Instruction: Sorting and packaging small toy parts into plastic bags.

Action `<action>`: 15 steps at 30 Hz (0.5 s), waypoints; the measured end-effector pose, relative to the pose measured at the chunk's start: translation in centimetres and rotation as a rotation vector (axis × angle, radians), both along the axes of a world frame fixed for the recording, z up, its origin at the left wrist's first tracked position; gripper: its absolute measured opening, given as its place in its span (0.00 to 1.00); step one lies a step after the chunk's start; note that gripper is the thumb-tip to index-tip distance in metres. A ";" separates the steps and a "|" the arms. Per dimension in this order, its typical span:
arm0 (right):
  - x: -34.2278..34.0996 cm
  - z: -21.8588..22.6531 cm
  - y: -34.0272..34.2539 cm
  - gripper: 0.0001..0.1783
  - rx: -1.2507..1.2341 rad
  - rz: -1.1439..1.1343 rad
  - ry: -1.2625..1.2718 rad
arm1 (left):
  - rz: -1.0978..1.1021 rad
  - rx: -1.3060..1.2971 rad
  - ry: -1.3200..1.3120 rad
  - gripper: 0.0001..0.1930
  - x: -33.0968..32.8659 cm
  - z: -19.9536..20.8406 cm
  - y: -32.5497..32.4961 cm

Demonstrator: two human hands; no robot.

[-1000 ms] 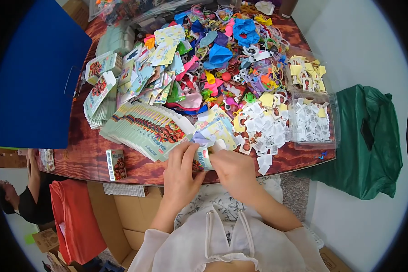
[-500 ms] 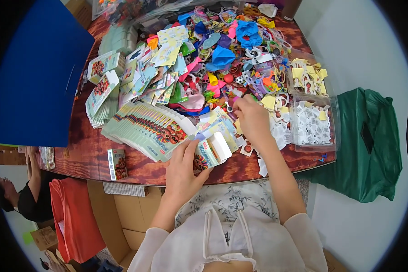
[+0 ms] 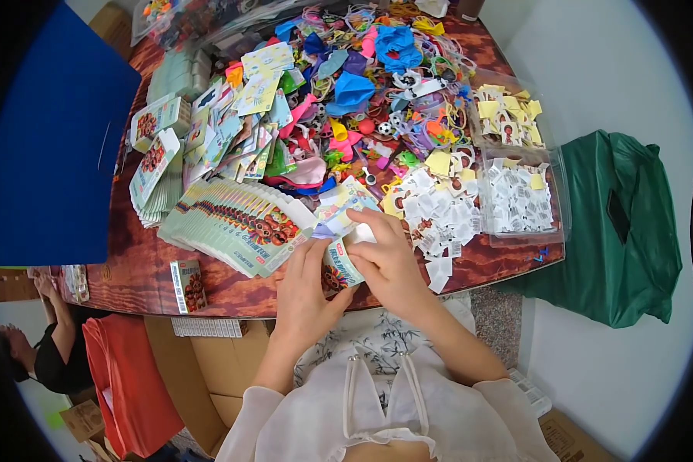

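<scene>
A small light-green printed cardboard box (image 3: 340,266) is held near the table's front edge, with my left hand (image 3: 308,286) closed around its left side and bottom. My right hand (image 3: 389,262) is closed at the box's upper right end, its thumb against the box and its fingers curled over the white flap. Whether those fingers also pinch something small is hidden. Just beyond the hands lie pale printed cards (image 3: 346,202). To their left spreads a fanned row of flat printed cartons (image 3: 235,223). One made-up box (image 3: 188,286) stands at the front left.
A heap of colourful small toys and balloons (image 3: 362,92) covers the far table, beside loose cards (image 3: 239,131). Small white packets (image 3: 439,204) lie to the right, near clear plastic trays (image 3: 520,196). A green bag (image 3: 612,231) hangs at the right; an open cardboard carton (image 3: 215,358) sits below.
My right hand has come back from the toy heap to the open end of the box. My left hand still holds the box. The whole view has shifted slightly.
</scene>
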State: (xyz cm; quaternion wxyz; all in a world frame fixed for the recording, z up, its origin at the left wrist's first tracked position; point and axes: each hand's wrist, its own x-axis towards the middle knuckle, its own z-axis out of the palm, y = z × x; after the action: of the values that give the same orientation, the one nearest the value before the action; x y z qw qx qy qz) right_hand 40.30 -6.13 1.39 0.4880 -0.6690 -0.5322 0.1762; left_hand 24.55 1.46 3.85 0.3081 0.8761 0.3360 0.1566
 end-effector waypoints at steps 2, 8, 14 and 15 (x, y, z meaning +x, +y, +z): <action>0.4 0.3 -0.7 0.07 -0.030 0.091 0.350 | 0.022 0.011 -0.016 0.39 -0.3 0.0 -0.2; 1.6 0.4 -1.9 0.09 -0.078 0.177 0.399 | 0.039 -0.010 -0.058 0.39 -0.1 -0.3 -0.1; 6.6 -1.9 -1.6 0.09 -0.184 -0.405 -0.123 | -0.047 0.121 0.087 0.38 -0.1 -0.6 -0.1; 6.7 -2.4 -1.1 0.08 -0.177 -0.457 -0.275 | -0.050 0.121 0.085 0.38 0.1 -0.6 0.0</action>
State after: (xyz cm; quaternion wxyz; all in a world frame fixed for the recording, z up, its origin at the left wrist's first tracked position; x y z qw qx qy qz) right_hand 46.97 -7.22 -0.98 0.3778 -0.8293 -0.4114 0.0152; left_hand 24.61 1.41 3.30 0.2441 0.9071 0.3166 0.1315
